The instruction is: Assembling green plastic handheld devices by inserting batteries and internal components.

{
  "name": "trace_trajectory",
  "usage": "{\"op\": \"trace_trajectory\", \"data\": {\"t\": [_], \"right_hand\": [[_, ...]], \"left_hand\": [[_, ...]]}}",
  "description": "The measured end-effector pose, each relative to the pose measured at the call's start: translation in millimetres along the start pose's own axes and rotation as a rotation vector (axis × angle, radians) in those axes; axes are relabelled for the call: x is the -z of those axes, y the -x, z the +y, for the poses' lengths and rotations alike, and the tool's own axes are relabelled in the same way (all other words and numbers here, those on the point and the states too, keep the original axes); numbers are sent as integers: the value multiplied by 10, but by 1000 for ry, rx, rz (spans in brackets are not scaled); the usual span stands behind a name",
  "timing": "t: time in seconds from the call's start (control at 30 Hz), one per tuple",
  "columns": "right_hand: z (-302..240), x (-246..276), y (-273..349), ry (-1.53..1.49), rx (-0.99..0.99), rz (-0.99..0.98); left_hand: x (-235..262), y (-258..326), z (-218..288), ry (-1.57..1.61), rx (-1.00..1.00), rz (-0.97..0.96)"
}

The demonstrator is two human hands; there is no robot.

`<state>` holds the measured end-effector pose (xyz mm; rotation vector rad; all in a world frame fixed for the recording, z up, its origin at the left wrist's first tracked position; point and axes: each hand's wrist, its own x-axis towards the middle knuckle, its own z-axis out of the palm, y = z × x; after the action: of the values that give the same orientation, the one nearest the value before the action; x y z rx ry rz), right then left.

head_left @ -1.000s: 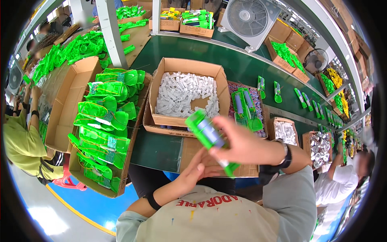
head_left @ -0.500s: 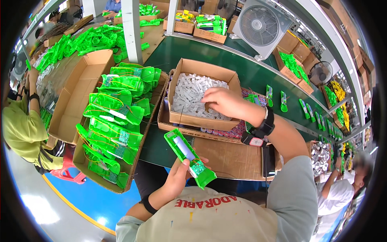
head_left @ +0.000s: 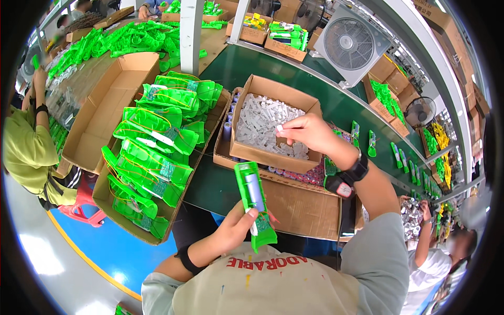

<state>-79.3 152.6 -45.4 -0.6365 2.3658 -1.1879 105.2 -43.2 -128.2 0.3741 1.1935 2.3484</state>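
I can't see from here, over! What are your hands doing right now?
Left hand holds a green plastic case. Right hand pinches a small white piece over the box of white pieces. Nothing blocking.

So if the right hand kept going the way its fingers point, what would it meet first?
Probably the white parts in the box: the right hand, pinching one small white piece, points down-left over them. Depth is unclear.

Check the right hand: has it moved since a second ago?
Yes. The right hand has left the green housing held by the left hand and now pinches a small white part over the cardboard box.
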Motion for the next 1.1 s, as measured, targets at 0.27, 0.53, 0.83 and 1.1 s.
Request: {"op": "trace_trajectory", "data": {"t": [0.27,0.53,0.83,1.1], "right_hand": [[51,20,209,-129,12,134],[153,45,160,550,189,107],[306,-91,17,851,27,7],[322,-39,-44,604,-38,-40]], "left_hand": [[-40,-58,47,-50,29,-63],[-43,-34,-29,-59,14,2],[-43,-16,-79,-79,27,9],[-43,4,-73,-63,27,25]]}}
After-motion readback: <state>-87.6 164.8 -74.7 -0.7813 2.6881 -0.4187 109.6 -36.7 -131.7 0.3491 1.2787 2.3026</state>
